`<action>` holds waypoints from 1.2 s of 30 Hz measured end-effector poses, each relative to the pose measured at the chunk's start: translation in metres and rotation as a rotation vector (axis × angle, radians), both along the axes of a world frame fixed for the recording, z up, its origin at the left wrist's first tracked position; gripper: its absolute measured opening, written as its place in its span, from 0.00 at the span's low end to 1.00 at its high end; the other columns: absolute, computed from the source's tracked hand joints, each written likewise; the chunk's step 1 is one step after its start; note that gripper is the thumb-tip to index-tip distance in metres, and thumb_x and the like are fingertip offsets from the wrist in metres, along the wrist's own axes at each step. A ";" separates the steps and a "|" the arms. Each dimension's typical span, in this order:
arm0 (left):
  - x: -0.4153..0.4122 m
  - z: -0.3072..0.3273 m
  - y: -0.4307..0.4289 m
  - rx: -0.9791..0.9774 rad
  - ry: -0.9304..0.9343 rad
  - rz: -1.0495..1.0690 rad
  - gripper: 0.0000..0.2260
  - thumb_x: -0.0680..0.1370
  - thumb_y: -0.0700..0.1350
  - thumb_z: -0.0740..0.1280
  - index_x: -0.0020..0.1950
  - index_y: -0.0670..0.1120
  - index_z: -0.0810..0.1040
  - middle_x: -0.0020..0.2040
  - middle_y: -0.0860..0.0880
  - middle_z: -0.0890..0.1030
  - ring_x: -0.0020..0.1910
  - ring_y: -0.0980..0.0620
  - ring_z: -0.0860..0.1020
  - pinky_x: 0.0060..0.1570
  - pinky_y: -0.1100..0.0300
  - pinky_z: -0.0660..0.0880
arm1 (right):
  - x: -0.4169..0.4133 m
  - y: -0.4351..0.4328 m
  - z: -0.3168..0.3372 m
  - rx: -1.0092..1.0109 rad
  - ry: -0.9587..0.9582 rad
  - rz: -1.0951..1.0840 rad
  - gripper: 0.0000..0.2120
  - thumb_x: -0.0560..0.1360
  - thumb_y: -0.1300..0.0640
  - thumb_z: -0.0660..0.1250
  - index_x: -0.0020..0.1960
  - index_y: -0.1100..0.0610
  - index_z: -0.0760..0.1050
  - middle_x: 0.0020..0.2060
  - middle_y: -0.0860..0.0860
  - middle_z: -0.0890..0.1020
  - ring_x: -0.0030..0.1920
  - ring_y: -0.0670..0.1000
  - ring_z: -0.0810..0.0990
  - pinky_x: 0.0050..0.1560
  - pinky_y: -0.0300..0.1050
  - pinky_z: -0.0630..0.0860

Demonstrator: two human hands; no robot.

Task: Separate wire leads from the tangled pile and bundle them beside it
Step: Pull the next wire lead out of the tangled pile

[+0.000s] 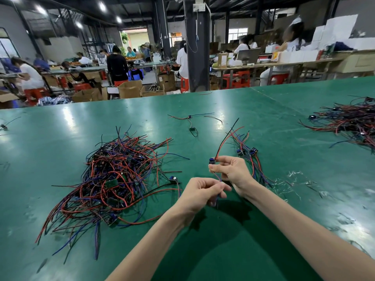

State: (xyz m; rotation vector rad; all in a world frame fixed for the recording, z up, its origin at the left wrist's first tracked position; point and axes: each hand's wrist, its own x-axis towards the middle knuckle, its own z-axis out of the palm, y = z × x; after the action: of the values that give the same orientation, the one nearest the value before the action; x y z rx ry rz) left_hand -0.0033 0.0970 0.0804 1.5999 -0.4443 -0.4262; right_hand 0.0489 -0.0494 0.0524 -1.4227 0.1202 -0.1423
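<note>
A tangled pile [113, 179] of red, black and blue wire leads with small parts lies on the green table at left. My right hand [233, 172] pinches one wire lead [223, 140] just below its small blue part, red and black ends rising up from it. My left hand [199, 194] pinches the lower blue and red ends of the same lead, a little above the table. A small bundle [250, 157] of separated leads lies just right of my right hand.
A second large heap of leads [349, 120] lies at the far right. A few loose leads [191, 119] lie beyond my hands, mid-table. Bits of clear scrap [296, 179] litter the table right of my right arm. People work at benches beyond the table's far edge.
</note>
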 end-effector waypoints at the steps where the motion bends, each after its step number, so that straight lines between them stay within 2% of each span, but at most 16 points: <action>1: 0.000 0.000 0.000 0.006 0.000 -0.003 0.09 0.80 0.38 0.62 0.46 0.38 0.81 0.27 0.54 0.77 0.24 0.60 0.67 0.27 0.69 0.66 | 0.000 0.000 0.000 -0.006 0.000 0.006 0.09 0.66 0.67 0.75 0.42 0.58 0.79 0.27 0.49 0.80 0.40 0.54 0.77 0.27 0.36 0.66; 3: -0.002 -0.001 0.001 -0.004 -0.002 -0.018 0.09 0.80 0.39 0.63 0.45 0.40 0.81 0.27 0.54 0.77 0.25 0.60 0.68 0.28 0.69 0.67 | -0.001 -0.001 -0.001 0.006 -0.007 0.009 0.09 0.66 0.67 0.75 0.42 0.58 0.79 0.27 0.49 0.81 0.40 0.54 0.77 0.24 0.33 0.65; 7: -0.007 -0.004 0.000 -0.026 -0.014 -0.079 0.07 0.79 0.37 0.63 0.52 0.40 0.81 0.32 0.54 0.80 0.29 0.62 0.73 0.33 0.70 0.70 | -0.003 -0.004 0.000 0.002 -0.004 -0.013 0.09 0.67 0.68 0.74 0.42 0.57 0.79 0.28 0.49 0.81 0.36 0.51 0.80 0.23 0.32 0.66; 9: -0.007 -0.003 0.000 -0.033 0.035 -0.103 0.07 0.79 0.39 0.63 0.49 0.41 0.81 0.30 0.53 0.79 0.28 0.60 0.70 0.33 0.68 0.71 | -0.003 -0.006 0.005 0.066 -0.005 -0.019 0.08 0.67 0.69 0.73 0.41 0.59 0.79 0.30 0.51 0.82 0.31 0.46 0.80 0.21 0.31 0.63; 12: -0.007 0.000 0.000 -0.056 0.159 -0.107 0.09 0.79 0.39 0.63 0.43 0.41 0.82 0.25 0.52 0.75 0.23 0.59 0.66 0.30 0.66 0.72 | -0.003 -0.015 0.019 0.188 -0.023 -0.048 0.06 0.68 0.72 0.71 0.40 0.62 0.78 0.29 0.54 0.82 0.24 0.43 0.73 0.20 0.32 0.59; 19: -0.004 -0.003 0.000 0.046 0.247 -0.035 0.09 0.79 0.38 0.63 0.42 0.40 0.80 0.22 0.53 0.69 0.20 0.60 0.64 0.22 0.66 0.71 | -0.012 -0.023 0.041 0.146 -0.110 -0.087 0.08 0.65 0.71 0.73 0.40 0.61 0.79 0.29 0.53 0.83 0.24 0.43 0.74 0.20 0.32 0.60; 23: -0.005 -0.005 -0.001 0.033 0.228 -0.063 0.09 0.80 0.39 0.62 0.42 0.39 0.79 0.23 0.52 0.73 0.20 0.60 0.67 0.26 0.64 0.76 | -0.013 -0.024 0.044 0.194 -0.132 -0.112 0.10 0.65 0.72 0.73 0.36 0.59 0.78 0.29 0.53 0.82 0.25 0.44 0.74 0.20 0.33 0.60; 26: -0.010 -0.006 -0.002 0.053 0.215 -0.152 0.13 0.81 0.42 0.62 0.38 0.39 0.77 0.25 0.49 0.77 0.21 0.58 0.71 0.28 0.61 0.78 | -0.014 -0.026 0.042 0.198 -0.129 -0.134 0.10 0.66 0.73 0.72 0.36 0.60 0.78 0.28 0.52 0.82 0.26 0.45 0.76 0.20 0.33 0.60; 29: -0.012 -0.004 -0.003 0.054 0.199 -0.189 0.17 0.81 0.45 0.61 0.34 0.41 0.74 0.24 0.48 0.77 0.20 0.57 0.70 0.26 0.61 0.78 | -0.014 -0.031 0.040 0.181 -0.127 -0.162 0.09 0.66 0.73 0.72 0.38 0.61 0.78 0.29 0.51 0.82 0.27 0.44 0.77 0.20 0.33 0.61; 36: -0.019 -0.002 -0.006 0.028 0.216 -0.255 0.14 0.82 0.39 0.56 0.39 0.41 0.73 0.30 0.48 0.78 0.26 0.55 0.74 0.31 0.59 0.79 | -0.012 -0.035 0.035 0.172 -0.105 -0.206 0.08 0.66 0.73 0.72 0.38 0.62 0.78 0.28 0.50 0.82 0.26 0.44 0.76 0.21 0.33 0.61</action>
State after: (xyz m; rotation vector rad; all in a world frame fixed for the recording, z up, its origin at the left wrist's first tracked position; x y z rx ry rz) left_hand -0.0222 0.0911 0.0780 1.5093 -0.4796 -0.7942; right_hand 0.0370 -0.0842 0.0871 -1.2267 0.1881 -0.3674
